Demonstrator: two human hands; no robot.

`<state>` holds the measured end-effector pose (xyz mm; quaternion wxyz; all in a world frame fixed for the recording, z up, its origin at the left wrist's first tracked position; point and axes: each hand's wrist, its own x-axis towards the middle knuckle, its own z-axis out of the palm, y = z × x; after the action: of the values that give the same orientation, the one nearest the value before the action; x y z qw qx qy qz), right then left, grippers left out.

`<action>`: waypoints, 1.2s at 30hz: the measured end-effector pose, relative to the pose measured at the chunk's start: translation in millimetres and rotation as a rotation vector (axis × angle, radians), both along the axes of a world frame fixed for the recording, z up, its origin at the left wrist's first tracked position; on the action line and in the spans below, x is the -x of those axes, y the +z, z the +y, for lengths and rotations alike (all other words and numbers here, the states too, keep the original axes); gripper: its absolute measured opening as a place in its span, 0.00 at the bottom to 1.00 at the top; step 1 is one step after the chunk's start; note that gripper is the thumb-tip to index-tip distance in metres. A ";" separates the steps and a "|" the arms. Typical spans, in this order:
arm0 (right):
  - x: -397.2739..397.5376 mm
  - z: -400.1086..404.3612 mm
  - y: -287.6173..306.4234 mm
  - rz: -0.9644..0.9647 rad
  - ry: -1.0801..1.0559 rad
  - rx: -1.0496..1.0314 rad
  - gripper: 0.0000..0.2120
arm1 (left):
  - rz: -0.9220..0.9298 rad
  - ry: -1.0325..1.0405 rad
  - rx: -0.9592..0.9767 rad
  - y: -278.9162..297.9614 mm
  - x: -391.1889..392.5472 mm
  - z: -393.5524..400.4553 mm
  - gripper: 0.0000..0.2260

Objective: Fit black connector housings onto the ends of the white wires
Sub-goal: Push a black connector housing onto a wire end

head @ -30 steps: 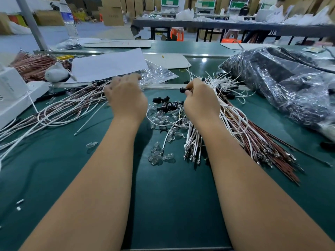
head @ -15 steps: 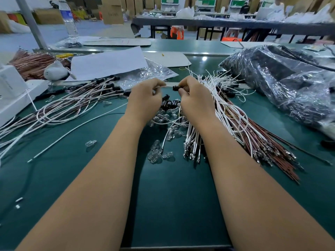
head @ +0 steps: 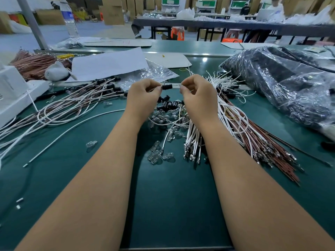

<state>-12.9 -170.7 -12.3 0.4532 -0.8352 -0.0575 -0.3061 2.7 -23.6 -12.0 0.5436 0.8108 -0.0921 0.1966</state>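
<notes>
Above the green table [head: 172,196], my left hand [head: 143,98] and right hand [head: 199,98] meet. A small black connector housing [head: 166,86] is held between them. My left fingertips pinch its left end. My right fingertips pinch the thin white wire end [head: 177,85] sticking out of its right side. More loose black housings [head: 168,104] lie just below the hands. A bundle of white wires [head: 226,109] with metal terminals fans out under my right wrist.
Several clear small bulbs [head: 159,154] lie scattered near the centre. Wires fitted with housings [head: 72,105] lie at the left, brown wires [head: 272,151] at the right. A plastic bag of black parts [head: 281,84] fills the back right. A white machine [head: 12,91] and paper sheet [head: 108,64] are at the left.
My left hand came in from the left wire pile to meet the right hand. The housing, first at my right fingertips, now sits at my left fingertips with wire showing on its right.
</notes>
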 end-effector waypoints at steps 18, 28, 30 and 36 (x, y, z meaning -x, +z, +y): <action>5.2 0.8 5.8 0.066 0.027 -0.132 0.10 | -0.029 -0.056 -0.004 -1.1 3.4 -4.6 0.04; -0.4 1.7 0.2 0.056 0.041 -0.055 0.07 | -0.065 -0.052 -0.053 -1.5 1.6 -3.6 0.03; -1.4 1.5 -0.6 0.049 0.038 -0.037 0.06 | -0.058 -0.060 -0.051 -1.5 2.2 -3.6 0.03; -2.8 1.7 -2.3 0.037 0.038 -0.014 0.07 | -0.039 -0.081 -0.016 -1.0 2.7 -1.8 0.03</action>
<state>-10.1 -169.0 -14.6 0.4658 -0.8363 -0.0627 -0.2821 0.1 -25.4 -13.0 0.5425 0.8069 -0.1369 0.1894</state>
